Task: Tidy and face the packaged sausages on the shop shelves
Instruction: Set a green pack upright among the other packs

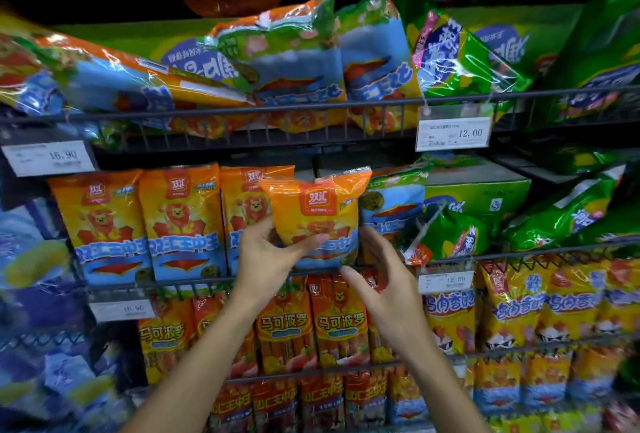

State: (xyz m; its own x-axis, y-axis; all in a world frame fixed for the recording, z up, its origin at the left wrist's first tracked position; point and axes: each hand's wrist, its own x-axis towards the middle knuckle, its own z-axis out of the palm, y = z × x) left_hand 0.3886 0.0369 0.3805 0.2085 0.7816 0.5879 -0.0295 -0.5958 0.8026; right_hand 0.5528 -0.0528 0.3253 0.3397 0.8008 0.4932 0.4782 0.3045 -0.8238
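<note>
An orange and blue sausage pack stands upright at the front of the middle shelf, label facing me. My left hand grips its lower left edge, thumb across the front. My right hand hovers just right of the pack's lower right corner with fingers relaxed and holds nothing. Three matching orange packs stand in a neat row to the left. Right of the held pack, another pack sits upside down.
The top shelf carries tumbled orange, blue and green packs behind a wire rail. Green packs and a green carton lie at the middle right. Lower shelves hold upright sausage packs. Price tags hang from the rails.
</note>
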